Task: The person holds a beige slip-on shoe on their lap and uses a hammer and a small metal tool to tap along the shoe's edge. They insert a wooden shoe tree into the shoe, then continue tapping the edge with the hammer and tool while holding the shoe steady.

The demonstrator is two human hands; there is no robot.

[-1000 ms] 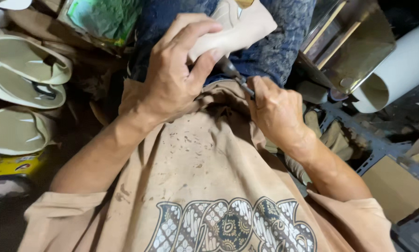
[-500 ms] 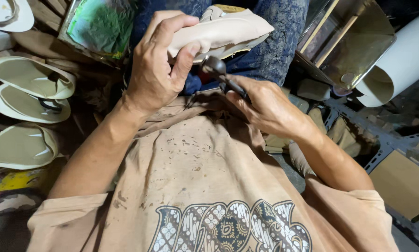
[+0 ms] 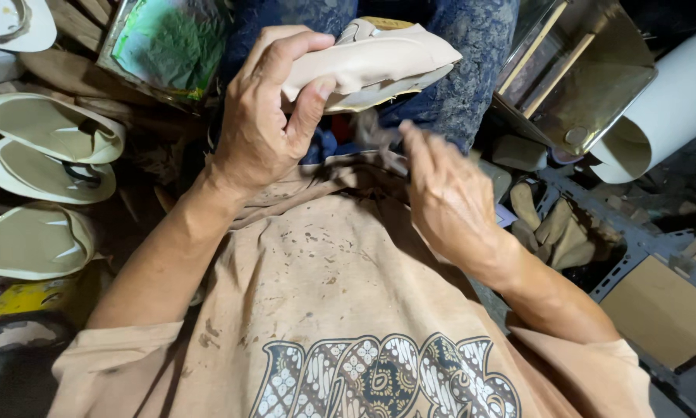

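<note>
Right hand (image 3: 448,205) drawn back, dark tool (image 3: 375,135) blurred in pinch; left hand (image 3: 266,128) grips beige shoe upper (image 3: 371,62). Lasting step; next calls for re-seating tool on edge.

The shoe upper (image 3: 371,66) looks like smooth, matt beige leather. The shirt (image 3: 340,310) is stained tan cloth, the trousers (image 3: 472,46) mottled blue denim. The roll (image 3: 665,108) looks like smooth white sheet, the box (image 3: 580,77) shiny metal, and the soles (image 3: 46,131) pale and matt.
</note>
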